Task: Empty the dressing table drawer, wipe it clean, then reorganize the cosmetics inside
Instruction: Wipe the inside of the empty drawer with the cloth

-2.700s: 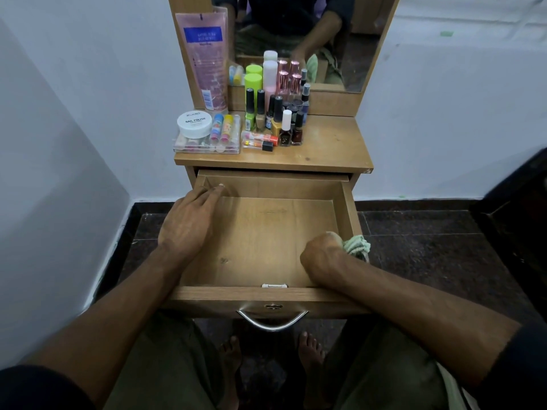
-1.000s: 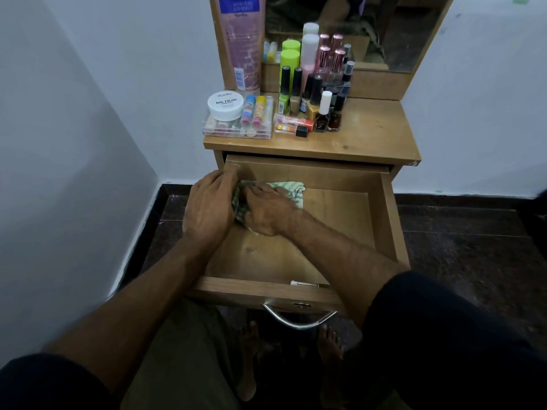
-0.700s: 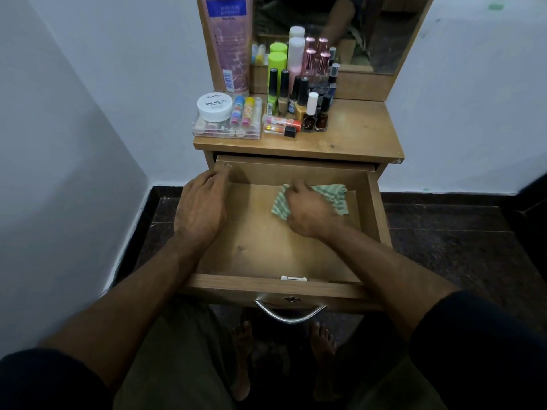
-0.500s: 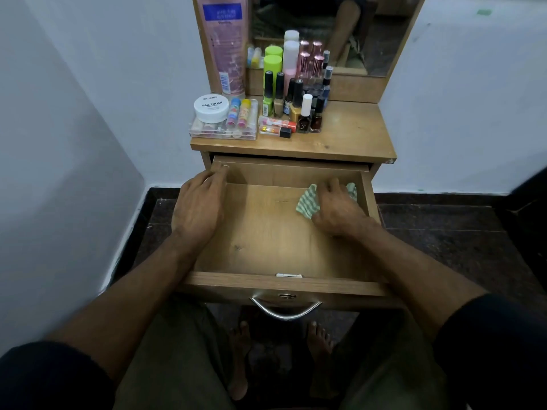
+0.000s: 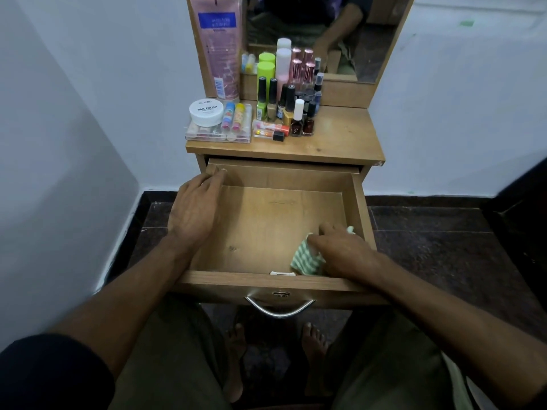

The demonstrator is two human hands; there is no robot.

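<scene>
The wooden drawer (image 5: pixel 266 229) stands pulled out with nothing in it but a green striped cloth (image 5: pixel 305 258), bunched in its front right corner. My right hand (image 5: pixel 343 253) holds that cloth down against the drawer floor, next to the right wall. My left hand (image 5: pixel 195 211) rests on the drawer's left wall, fingers relaxed, their tips near the back left corner. The cosmetics stand on the table top (image 5: pixel 340 137): several nail polish bottles (image 5: pixel 284 110), a clear box (image 5: pixel 219 134) with a white jar (image 5: pixel 206 111) on it, and a tall pink tube (image 5: pixel 220 48).
A mirror (image 5: pixel 355 39) rises behind the table top. White walls close in at the left and back. A dark piece of furniture (image 5: pixel 527 196) stands at the right. The drawer's metal handle (image 5: pixel 279 310) hangs over my knees and bare feet.
My right hand has drawn the cloth from the drawer's back left, across to the back right, then down to the front right corner. My left hand has stayed on the left wall.
</scene>
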